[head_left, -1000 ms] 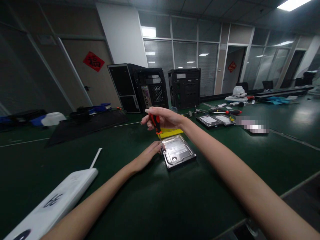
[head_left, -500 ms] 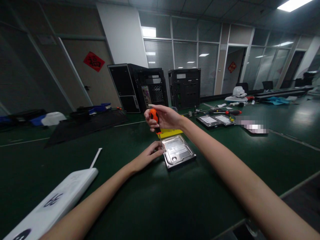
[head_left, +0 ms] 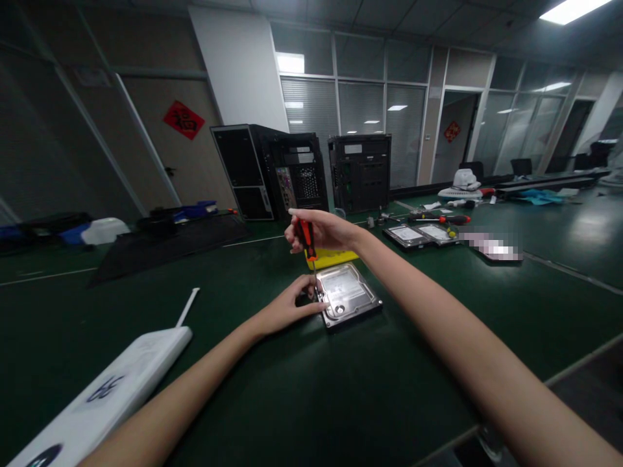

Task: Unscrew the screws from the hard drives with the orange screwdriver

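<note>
A silver hard drive (head_left: 348, 288) lies flat on the green table, its metal cover facing up. My right hand (head_left: 324, 230) is closed round the orange-and-black handle of a screwdriver (head_left: 307, 241), held nearly upright with its shaft pointing down. The shaft meets the drive's left edge; the tip itself is too small to make out. Beside it my left hand (head_left: 294, 301) grips that same edge, thumb on the near left part of the cover and fingers curled by the shaft. Just behind the drive is a yellow object (head_left: 331, 258), partly hidden by my right hand.
Two black computer cases (head_left: 360, 172) stand at the back. Two more hard drives (head_left: 409, 237) lie to the right, near another screwdriver (head_left: 455, 220) and a blurred-out pinkish item (head_left: 494, 248). A long white device (head_left: 111, 389) with handwritten marks lies at the front left.
The screwdriver handle has turned and now tilts slightly differently, with my right hand a little further right. My left thumb has moved down along the drive, away from the fingers.
</note>
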Motion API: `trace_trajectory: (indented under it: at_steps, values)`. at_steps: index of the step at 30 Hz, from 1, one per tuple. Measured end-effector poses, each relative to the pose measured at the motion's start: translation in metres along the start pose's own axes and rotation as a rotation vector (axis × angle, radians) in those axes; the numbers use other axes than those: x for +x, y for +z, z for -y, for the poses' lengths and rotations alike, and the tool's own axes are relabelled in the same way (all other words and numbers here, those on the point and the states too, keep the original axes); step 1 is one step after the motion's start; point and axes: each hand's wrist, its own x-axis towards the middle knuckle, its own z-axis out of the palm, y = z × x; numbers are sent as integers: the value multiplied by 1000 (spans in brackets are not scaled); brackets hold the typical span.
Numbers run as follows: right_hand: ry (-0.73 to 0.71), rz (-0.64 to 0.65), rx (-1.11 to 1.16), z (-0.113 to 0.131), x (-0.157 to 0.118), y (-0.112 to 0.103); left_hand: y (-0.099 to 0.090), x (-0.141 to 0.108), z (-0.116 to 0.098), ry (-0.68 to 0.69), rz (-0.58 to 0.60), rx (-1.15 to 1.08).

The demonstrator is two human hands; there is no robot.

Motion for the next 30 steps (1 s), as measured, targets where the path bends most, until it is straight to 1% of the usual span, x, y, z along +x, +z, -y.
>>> trace_trajectory:
  at_steps: [3,6,11,14,17,19,23,26,30]
  values:
    - [-22,9,-47,-2,1,0,0,-1,-1,-14,4,1]
    - [-40,43,-39,-2,1,1,0,-1,-1,-21,4,8]
    - [80,20,-26,3,1,7,0,0,-1,-25,0,6]
    - [116,73,21,5,1,9,0,0,-1,-26,4,-5]
    - [105,115,41,4,1,7,0,0,1,-20,4,-14]
    - [103,100,27,2,1,5,0,0,2,-19,4,-10]
    - [70,28,-11,-1,2,0,0,0,3,-4,-6,5]
    - [31,30,-55,-2,2,-1,0,0,1,-2,4,0]
    - [15,22,-79,-4,2,-1,0,0,0,-14,-2,-5]
